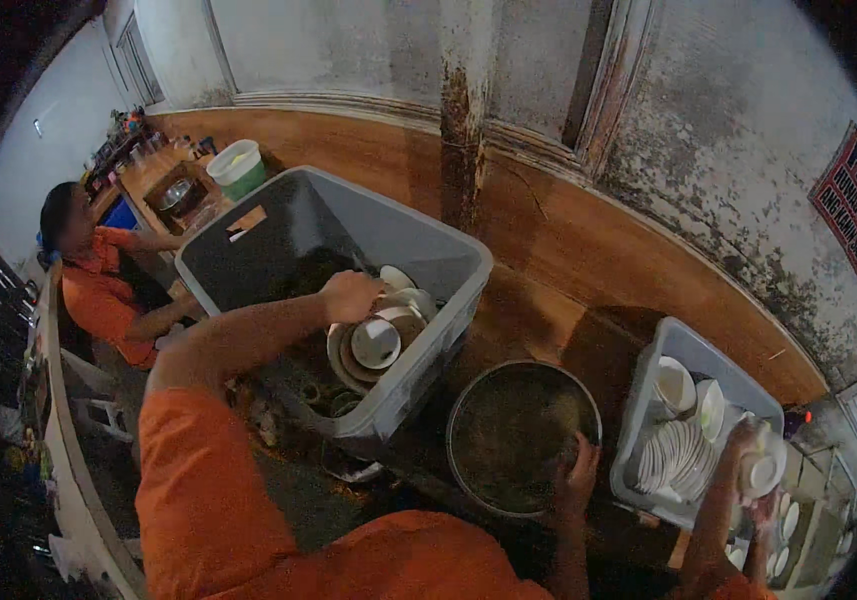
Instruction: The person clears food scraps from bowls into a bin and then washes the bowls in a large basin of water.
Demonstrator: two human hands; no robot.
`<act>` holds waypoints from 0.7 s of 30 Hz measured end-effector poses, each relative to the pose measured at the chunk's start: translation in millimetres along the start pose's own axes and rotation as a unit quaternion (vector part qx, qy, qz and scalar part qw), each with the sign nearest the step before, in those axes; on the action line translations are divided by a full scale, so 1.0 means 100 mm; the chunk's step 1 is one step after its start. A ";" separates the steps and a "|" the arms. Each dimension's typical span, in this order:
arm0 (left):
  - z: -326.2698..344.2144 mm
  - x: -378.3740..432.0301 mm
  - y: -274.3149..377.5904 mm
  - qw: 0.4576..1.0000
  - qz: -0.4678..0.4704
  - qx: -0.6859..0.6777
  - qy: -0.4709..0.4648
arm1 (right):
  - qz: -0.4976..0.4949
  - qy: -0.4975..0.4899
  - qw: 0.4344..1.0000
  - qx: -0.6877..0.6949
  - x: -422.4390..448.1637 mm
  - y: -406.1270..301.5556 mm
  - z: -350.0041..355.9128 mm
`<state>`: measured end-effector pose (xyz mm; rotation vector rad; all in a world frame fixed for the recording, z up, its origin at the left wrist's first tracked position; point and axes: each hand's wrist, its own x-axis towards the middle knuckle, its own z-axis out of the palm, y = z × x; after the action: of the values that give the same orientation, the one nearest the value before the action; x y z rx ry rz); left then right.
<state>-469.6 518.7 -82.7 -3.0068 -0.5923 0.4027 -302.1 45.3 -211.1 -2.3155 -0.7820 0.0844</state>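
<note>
My left hand (353, 296) reaches into a large grey plastic tub (398, 199), its fingers curled at a pile of dishes; the fingertips are hidden, so its hold is unclear. Beside it lies a small white bowl (376, 343) on larger nested bowls (338, 356). Green dishes or cups (342, 403) sit low in the same tub. My right hand (582, 469) grips the near right rim of a round metal-rimmed basin (507, 435) with dark, murky contents. The basin stands between the large tub and a smaller grey tub (728, 352).
At right, a co-worker's hands (751, 457) hold a white bowl (764, 474) over the smaller tub, which contains stacked white dishes (674, 459). Another person in orange (109, 300) is left of the large tub. A green-and-white container (237, 169) stands behind it, near the wooden wall panel (368, 150).
</note>
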 end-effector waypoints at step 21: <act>-1.29 -1.14 0.60 0.930 -0.010 0.020 0.366 | -0.147 -0.165 0.948 -0.228 0.20 -0.07 0.08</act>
<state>-515.4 420.2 64.0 -2.7843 -0.5163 -0.6784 -291.2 65.3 -209.7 -2.6164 -1.4370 0.1759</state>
